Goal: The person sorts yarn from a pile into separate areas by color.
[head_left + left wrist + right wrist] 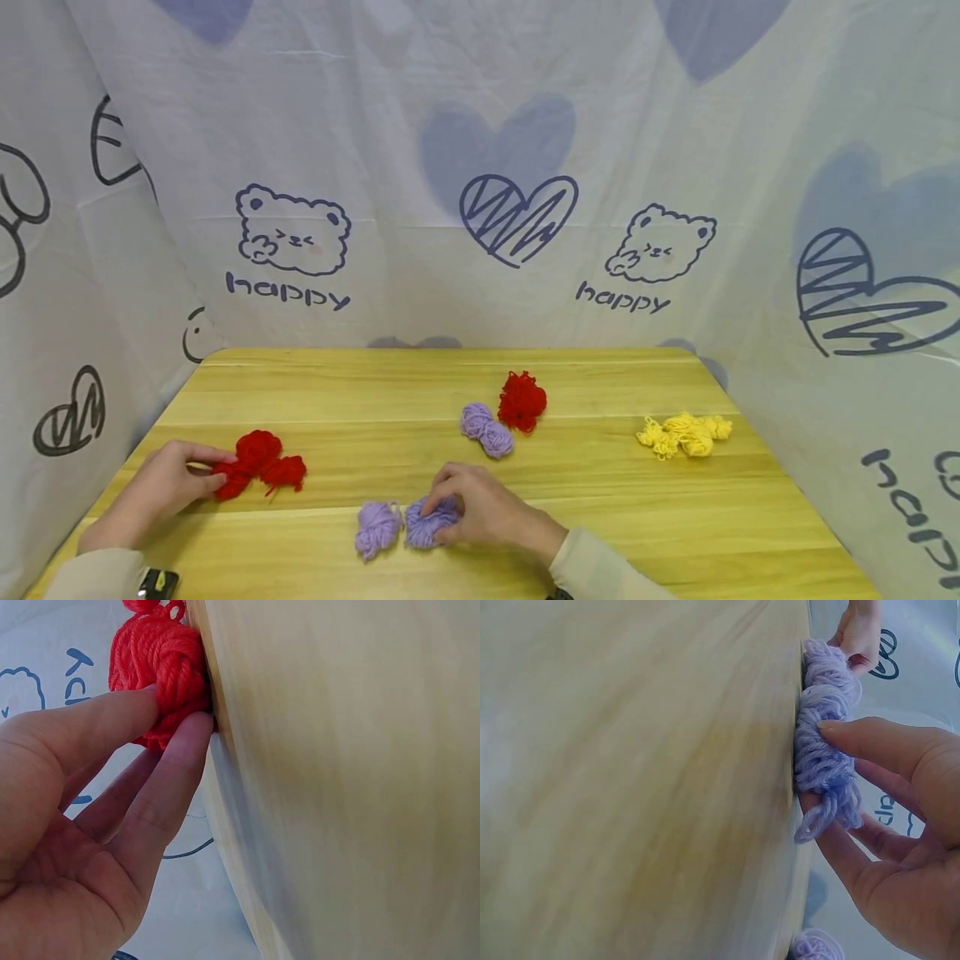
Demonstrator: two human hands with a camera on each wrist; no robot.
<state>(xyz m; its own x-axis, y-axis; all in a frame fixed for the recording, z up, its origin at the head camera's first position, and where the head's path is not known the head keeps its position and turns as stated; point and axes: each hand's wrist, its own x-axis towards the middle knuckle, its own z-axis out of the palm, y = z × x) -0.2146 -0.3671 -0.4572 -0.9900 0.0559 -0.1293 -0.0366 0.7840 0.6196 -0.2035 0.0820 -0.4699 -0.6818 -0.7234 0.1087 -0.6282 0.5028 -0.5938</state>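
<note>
On the left of the table, my left hand pinches the near end of a cluster of red yarn balls. The left wrist view shows thumb and fingertips against the red yarn, low at the tabletop. Near the front middle, my right hand holds a bluish-purple yarn ball between thumb and fingers. Close on its left lies a lighter purple yarn ball. Up close in the right wrist view, the held purple yarn has loose loops hanging at one end.
Farther back, a purple yarn skein lies against a red yarn ball. Several yellow yarn bunches lie together on the right. The wooden table is bordered at the back and sides by a printed white cloth.
</note>
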